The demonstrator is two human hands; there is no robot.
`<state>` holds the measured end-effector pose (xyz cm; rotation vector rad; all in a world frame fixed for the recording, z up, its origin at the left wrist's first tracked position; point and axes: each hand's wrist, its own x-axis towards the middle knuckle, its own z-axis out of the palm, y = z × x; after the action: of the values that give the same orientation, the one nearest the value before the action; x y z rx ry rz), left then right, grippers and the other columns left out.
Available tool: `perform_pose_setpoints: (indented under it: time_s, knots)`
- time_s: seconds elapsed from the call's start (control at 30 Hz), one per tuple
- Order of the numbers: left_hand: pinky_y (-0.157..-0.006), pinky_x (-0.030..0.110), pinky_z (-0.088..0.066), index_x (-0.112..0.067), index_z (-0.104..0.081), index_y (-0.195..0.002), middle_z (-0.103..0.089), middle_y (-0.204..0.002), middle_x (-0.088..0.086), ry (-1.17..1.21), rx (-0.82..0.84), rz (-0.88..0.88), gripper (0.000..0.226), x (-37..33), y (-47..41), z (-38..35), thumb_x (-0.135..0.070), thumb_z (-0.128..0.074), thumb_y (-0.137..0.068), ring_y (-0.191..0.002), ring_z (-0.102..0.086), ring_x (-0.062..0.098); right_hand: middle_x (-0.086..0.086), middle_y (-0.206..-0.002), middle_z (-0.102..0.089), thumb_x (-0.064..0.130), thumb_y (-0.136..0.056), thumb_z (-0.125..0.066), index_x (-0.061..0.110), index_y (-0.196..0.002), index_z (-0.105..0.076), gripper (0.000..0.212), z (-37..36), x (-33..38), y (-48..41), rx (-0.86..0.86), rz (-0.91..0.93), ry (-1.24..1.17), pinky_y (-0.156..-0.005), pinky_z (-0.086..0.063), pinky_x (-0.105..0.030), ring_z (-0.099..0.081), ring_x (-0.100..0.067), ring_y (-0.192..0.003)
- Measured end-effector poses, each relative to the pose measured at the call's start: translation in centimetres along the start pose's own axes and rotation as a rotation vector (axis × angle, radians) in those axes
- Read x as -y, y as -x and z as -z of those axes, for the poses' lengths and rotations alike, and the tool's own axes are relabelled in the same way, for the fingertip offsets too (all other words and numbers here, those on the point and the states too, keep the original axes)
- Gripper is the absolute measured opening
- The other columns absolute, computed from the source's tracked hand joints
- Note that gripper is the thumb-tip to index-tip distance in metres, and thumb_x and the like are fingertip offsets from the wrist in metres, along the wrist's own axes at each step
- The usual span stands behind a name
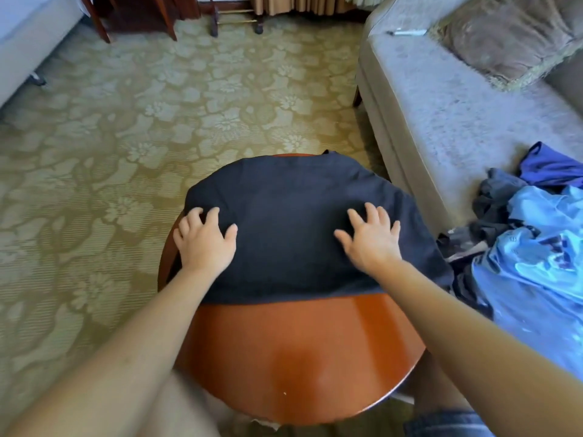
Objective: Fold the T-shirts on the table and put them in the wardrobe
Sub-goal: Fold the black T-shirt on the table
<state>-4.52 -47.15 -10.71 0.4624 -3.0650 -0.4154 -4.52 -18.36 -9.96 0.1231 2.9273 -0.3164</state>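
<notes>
- The shirt (293, 222), dark and plain, is lying across the far half of the table (299, 357). Its far and right edges are drooping over the table's rim.
- The left hand (205, 241) is resting palm down on the shirt's left end, close to the table's left rim. Its fingers are spread and a little bent, the tips pressing into the cloth, and it does not seem to be pinching anything.
- The right hand (372, 238) is lying flat on the shirt toward the table's right side, with its fingers splayed wide and nothing gripped.
- Judging by this, the person is smoothing the shirt flat partway through folding it. I cannot tell how many folds it is already carrying.
- The next move is probably calling for a change of grip. One hand would pinch an end of the shirt and carry it over toward the other end while the other hand pins the middle.
- The cloth hanging off the table's right rim may need drawing up onto the top first, or the fold could come out crooked.
- A pile of clothes (536, 247), light blue, dark and purple, is sitting on the sofa (441, 121) just right of the table, so most of the task seems to be waiting.
- No wardrobe is showing anywhere around the table.
</notes>
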Motion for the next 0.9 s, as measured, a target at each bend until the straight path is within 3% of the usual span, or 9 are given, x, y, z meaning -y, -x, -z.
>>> perform_pose_setpoints:
  time_s: [0.1,0.2,0.47,0.6,0.67,0.77,0.9]
  knots:
    - [-0.117,0.053,-0.013,-0.022,-0.032,-0.15,-0.02,-0.157,0.011,-0.072,0.017,-0.011,0.063,1.4,3.0,-0.7,-0.054,-0.04,-0.097,-0.144,-0.016,0.033,-0.004,-0.163,0.004,0.065,-0.096,-0.021,0.029,-0.155,-0.012,0.07,-2.2,0.1,2.7,0.063,0.02,0.062,-0.117,-0.002,-0.058,0.008,-0.03,-0.149]
    - [-0.119,0.052,-0.014,-0.022,-0.03,-0.151,-0.019,-0.158,0.011,-0.1,0.024,0.003,0.063,2.7,5.3,-1.2,-0.055,-0.034,-0.098,-0.145,-0.015,0.033,-0.002,-0.164,0.006,0.066,-0.095,-0.017,0.03,-0.156,-0.008,0.071,-3.1,-0.5,4.2,0.045,0.038,0.077,-0.118,0.0,-0.057,0.011,-0.028,-0.149]
    - [-0.116,0.047,-0.022,-0.018,-0.038,-0.147,-0.025,-0.156,0.014,0.01,-0.036,0.022,0.059,3.1,9.3,-0.9,-0.049,-0.044,-0.097,-0.143,-0.023,0.033,-0.002,-0.164,0.003,0.067,-0.095,-0.017,0.03,-0.155,-0.011,0.071,-3.7,-1.2,7.6,0.012,0.045,0.088,-0.119,-0.001,-0.055,0.009,-0.027,-0.15]
    - [-0.109,0.047,-0.033,-0.018,-0.027,-0.151,-0.035,-0.147,0.017,0.182,-0.075,0.144,0.062,2.9,9.2,0.4,-0.03,-0.054,-0.096,-0.134,-0.036,0.035,-0.002,-0.164,0.005,0.066,-0.095,-0.017,0.03,-0.156,-0.008,0.07,-3.6,-1.1,8.8,0.041,0.045,0.099,-0.119,0.0,-0.055,0.01,-0.028,-0.149]
    - [-0.102,0.046,-0.042,-0.023,-0.018,-0.153,-0.042,-0.14,0.016,0.319,-0.005,0.243,0.075,2.9,8.0,1.7,-0.02,-0.061,-0.091,-0.125,-0.045,0.035,-0.003,-0.164,0.005,0.066,-0.095,-0.018,0.03,-0.155,-0.009,0.071,-3.3,-1.0,8.8,0.059,0.047,0.114,-0.119,0.0,-0.057,0.01,-0.029,-0.149]
    - [-0.098,0.043,-0.045,-0.029,-0.01,-0.154,-0.043,-0.144,0.011,0.434,0.181,0.356,0.088,3.7,6.2,2.9,-0.023,-0.067,-0.088,-0.123,-0.05,0.034,-0.006,-0.163,0.006,0.068,-0.095,-0.02,0.03,-0.155,-0.01,0.072,-2.6,-0.8,8.5,0.018,0.063,0.132,-0.117,0.002,-0.058,0.01,-0.029,-0.149]
    - [-0.109,0.045,-0.04,-0.035,-0.018,-0.153,-0.037,-0.152,0.003,0.55,0.334,0.27,0.083,5.5,5.7,3.6,-0.023,-0.068,-0.089,-0.135,-0.041,0.028,-0.003,-0.163,0.006,0.068,-0.094,-0.018,0.032,-0.155,-0.009,0.072,-2.8,-0.8,8.2,0.032,0.098,0.117,-0.118,0.0,-0.057,0.01,-0.027,-0.149]
